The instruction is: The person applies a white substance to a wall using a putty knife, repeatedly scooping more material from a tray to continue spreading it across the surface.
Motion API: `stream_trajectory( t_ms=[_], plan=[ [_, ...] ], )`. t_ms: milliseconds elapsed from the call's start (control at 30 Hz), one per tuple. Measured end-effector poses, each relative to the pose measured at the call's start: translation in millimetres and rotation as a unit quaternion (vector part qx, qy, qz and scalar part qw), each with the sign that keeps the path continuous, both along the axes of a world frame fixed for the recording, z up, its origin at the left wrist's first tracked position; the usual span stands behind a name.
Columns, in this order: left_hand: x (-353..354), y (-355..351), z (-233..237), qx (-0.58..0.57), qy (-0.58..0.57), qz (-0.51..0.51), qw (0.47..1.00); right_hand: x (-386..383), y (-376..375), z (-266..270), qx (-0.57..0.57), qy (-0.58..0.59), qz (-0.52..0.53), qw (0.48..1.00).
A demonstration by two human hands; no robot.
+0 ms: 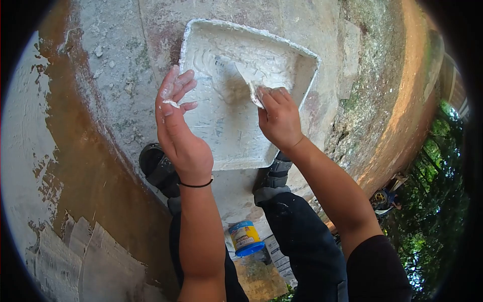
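A large white tray [236, 165] lies on the ground in front of me, its inside coated with wet white paste [216, 55]. My right hand [280, 116] is closed around a paste-covered putty knife [246, 79] over the right half of the tray. The blade points up and left, close to the paste; whether it touches cannot be made out. My left hand [183, 128] is held at the tray's left edge, fingers apart and slightly curled. White paste smears its fingertips and thumb, and it holds no tool.
My sandalled feet [158, 168] stand at the tray's near side. Between my legs is a yellow and blue tub [245, 237]. A wall, partly coated white [25, 146], rises on the left. Rough ground [322, 25] and greenery [432, 201] lie to the right.
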State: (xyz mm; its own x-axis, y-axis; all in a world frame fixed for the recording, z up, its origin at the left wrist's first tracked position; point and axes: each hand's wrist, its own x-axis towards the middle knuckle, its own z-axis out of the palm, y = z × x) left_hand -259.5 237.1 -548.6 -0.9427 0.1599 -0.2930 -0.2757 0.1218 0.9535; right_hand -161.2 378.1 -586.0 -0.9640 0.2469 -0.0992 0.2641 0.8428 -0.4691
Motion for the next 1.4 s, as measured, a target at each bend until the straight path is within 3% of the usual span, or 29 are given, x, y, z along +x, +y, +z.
stream_trajectory(
  t_ms=[67,133,233,267,367,433,533,667,800,1000,1067,1167,1267,1400],
  plan=[
    [3.3,3.9,-0.4,-0.001,0.0,-0.006,1.0,13.7,-19.8,-23.6,0.054,0.05,0.089,0.993],
    [4.7,6.0,-0.9,-0.002,0.002,-0.013,1.0,13.5,-41.2,-41.1,0.111,0.019,0.123,0.986],
    [7.6,8.3,-3.3,-0.001,0.003,-0.018,1.0,-10.9,-33.4,-60.7,0.148,0.029,0.117,0.982],
    [8.4,7.9,-3.0,-0.004,0.001,-0.015,1.0,-17.1,-29.4,-62.5,0.112,-0.016,0.099,0.989],
    [4.4,7.3,-1.5,-0.005,-0.005,-0.015,1.0,0.8,-30.7,-47.9,0.118,-0.002,0.086,0.989],
    [-1.6,7.4,1.6,-0.003,-0.006,-0.008,1.0,18.4,-18.9,-34.8,0.039,0.031,0.053,0.997],
    [-4.2,3.4,2.4,0.002,0.007,0.01,1.0,30.7,4.6,-6.0,0.071,0.03,-0.012,0.997],
    [-2.2,5.7,0.0,-0.005,-0.006,0.011,1.0,55.5,-29.0,-6.1,-0.013,-0.015,0.035,0.999],
    [-3.3,7.6,-0.7,0.01,0.001,0.007,1.0,45.6,-68.7,-53.8,0.068,0.031,0.034,0.997],
    [1.7,8.3,-3.2,0.009,-0.01,0.012,1.0,3.7,-42.3,-64.0,0.082,0.015,0.057,0.995],
    [-0.3,7.4,-4.6,0.013,-0.01,0.005,1.0,5.4,-31.9,-54.3,0.096,0.018,0.085,0.992],
    [-8.6,9.0,0.4,0.026,0.004,0.004,1.0,24.3,-16.1,-27.7,-0.017,0.007,0.071,0.997],
    [-10.7,5.7,1.1,0.031,0.005,0.01,0.999,26.2,10.6,8.5,-0.013,-0.032,-0.007,0.999],
    [-6.3,4.9,-2.9,0.021,-0.001,0.008,1.0,45.2,4.4,0.6,0.031,-0.02,0.004,0.999]
  ],
)
